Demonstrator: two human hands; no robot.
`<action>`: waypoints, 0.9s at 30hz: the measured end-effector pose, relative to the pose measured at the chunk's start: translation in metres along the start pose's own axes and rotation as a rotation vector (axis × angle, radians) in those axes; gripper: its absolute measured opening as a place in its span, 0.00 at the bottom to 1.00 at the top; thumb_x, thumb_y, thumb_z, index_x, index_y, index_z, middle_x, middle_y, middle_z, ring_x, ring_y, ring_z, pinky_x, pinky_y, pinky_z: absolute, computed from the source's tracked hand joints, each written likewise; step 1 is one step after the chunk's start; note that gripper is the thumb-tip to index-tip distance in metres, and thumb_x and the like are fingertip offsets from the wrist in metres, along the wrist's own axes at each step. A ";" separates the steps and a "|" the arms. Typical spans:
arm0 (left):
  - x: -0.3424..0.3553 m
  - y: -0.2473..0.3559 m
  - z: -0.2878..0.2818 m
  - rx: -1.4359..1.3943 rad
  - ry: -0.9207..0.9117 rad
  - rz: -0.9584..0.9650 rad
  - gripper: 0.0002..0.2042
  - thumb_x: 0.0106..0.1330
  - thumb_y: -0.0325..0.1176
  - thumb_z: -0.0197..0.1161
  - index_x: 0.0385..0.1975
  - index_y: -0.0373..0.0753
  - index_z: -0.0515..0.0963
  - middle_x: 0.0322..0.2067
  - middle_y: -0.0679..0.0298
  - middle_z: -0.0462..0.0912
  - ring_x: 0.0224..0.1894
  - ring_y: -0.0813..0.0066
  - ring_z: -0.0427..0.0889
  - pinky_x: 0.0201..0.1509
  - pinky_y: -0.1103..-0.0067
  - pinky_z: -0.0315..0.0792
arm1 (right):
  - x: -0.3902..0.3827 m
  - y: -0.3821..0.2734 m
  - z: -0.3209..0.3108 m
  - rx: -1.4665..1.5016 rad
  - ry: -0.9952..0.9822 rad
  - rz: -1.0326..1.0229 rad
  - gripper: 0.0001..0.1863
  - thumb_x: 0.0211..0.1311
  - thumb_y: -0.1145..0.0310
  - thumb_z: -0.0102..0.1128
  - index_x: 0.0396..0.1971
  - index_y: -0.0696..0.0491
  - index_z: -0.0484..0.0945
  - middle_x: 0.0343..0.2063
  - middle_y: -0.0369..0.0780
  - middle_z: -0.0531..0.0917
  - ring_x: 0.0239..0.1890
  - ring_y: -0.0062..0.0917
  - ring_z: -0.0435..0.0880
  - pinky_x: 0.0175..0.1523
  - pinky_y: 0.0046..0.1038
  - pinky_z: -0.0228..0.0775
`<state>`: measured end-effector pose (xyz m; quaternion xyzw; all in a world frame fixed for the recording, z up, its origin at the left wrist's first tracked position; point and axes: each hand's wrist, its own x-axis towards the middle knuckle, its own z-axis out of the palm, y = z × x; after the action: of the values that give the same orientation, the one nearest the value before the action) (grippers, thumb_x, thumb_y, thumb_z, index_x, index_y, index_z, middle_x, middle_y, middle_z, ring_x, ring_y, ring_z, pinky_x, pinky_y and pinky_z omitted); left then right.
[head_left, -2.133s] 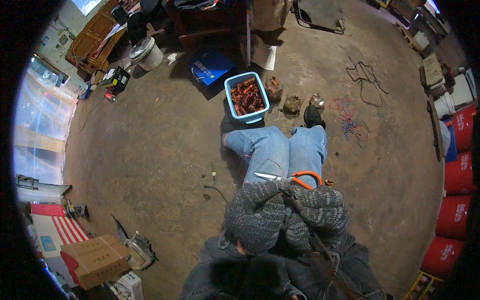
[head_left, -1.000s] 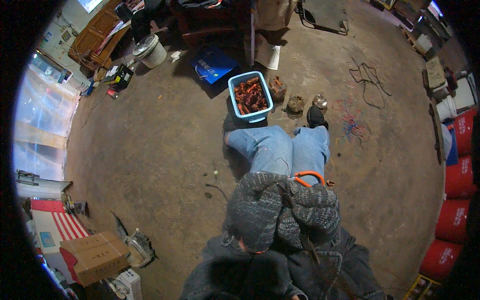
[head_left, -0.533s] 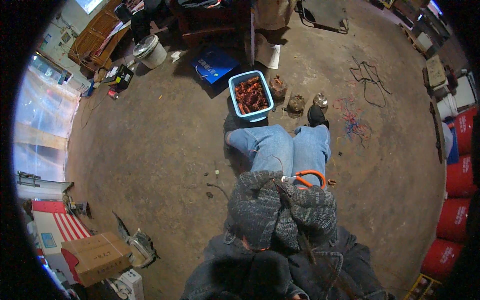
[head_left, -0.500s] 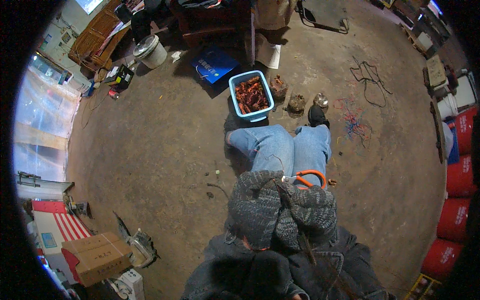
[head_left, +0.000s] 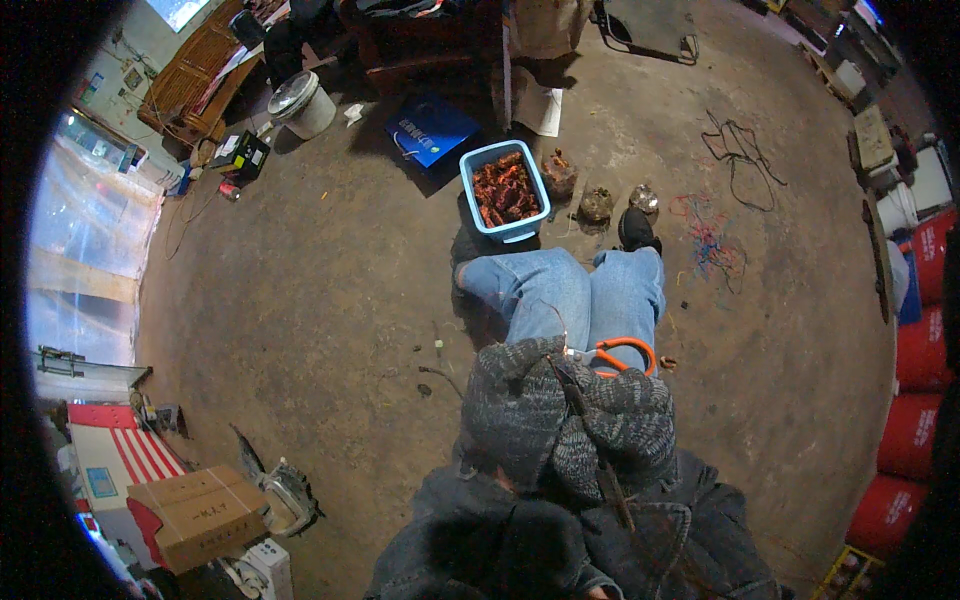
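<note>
In the middle of the lower view, my left hand and my right hand, both in grey knit gloves, are closed close together over my lap. A dark, frayed cable runs between them and is gripped by their fingers, partly hidden. A thin wire rises from near the left fingertips. Orange-handled scissors are just beyond the gloves, their blades mostly hidden by my left hand; whether either hand holds them I cannot tell. My jeans-covered legs stretch away beyond them.
A blue tub of reddish copper-like scraps stands beside several lumpy objects. Tangled coloured wires, a blue bag and a lidded bucket are on the floor. Red drums line the right, a cardboard box the lower left.
My gloved hands have drawn slightly together and shifted upward, covering scissor blades that showed two seconds ago. The thin wire now stands up more. The whole view has shifted slightly.
</note>
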<state>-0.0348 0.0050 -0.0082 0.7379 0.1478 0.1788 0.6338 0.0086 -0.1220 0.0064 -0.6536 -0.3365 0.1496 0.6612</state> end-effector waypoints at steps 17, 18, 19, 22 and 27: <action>-0.002 -0.004 -0.001 -0.208 -0.046 -0.176 0.09 0.62 0.24 0.52 0.41 0.33 0.69 0.36 0.58 0.75 0.37 0.72 0.76 0.42 0.76 0.71 | 0.000 0.001 0.002 0.243 0.004 0.081 0.22 0.51 0.74 0.55 0.48 0.61 0.68 0.46 0.44 0.75 0.45 0.27 0.76 0.50 0.26 0.68; -0.002 -0.005 0.001 -0.248 -0.033 -0.187 0.09 0.62 0.24 0.52 0.41 0.33 0.69 0.36 0.58 0.75 0.37 0.72 0.76 0.42 0.76 0.71 | 0.000 0.001 0.002 0.215 0.004 0.076 0.21 0.51 0.74 0.55 0.48 0.61 0.69 0.46 0.44 0.75 0.45 0.27 0.76 0.49 0.27 0.68; -0.002 -0.005 0.003 -0.217 0.004 -0.181 0.08 0.61 0.23 0.52 0.40 0.33 0.69 0.35 0.58 0.75 0.37 0.72 0.76 0.42 0.76 0.71 | 0.000 0.001 0.002 0.203 0.003 0.072 0.21 0.51 0.74 0.55 0.48 0.61 0.69 0.45 0.44 0.75 0.44 0.27 0.76 0.49 0.27 0.68; -0.002 -0.007 0.006 -0.169 0.072 -0.179 0.08 0.61 0.23 0.52 0.39 0.33 0.70 0.35 0.58 0.75 0.36 0.72 0.76 0.42 0.77 0.71 | 0.000 0.002 0.003 0.182 0.005 0.067 0.20 0.51 0.74 0.56 0.47 0.61 0.70 0.44 0.44 0.75 0.44 0.28 0.76 0.48 0.27 0.68; -0.001 -0.008 0.005 -0.236 0.033 -0.199 0.07 0.60 0.23 0.52 0.38 0.33 0.71 0.35 0.59 0.76 0.36 0.72 0.75 0.42 0.77 0.70 | -0.001 0.004 0.005 0.164 0.007 0.065 0.19 0.51 0.74 0.56 0.45 0.61 0.71 0.43 0.43 0.76 0.42 0.28 0.76 0.46 0.28 0.68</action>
<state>-0.0332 0.0012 -0.0171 0.6370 0.2086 0.1435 0.7281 0.0060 -0.1183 0.0019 -0.6084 -0.2994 0.1956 0.7084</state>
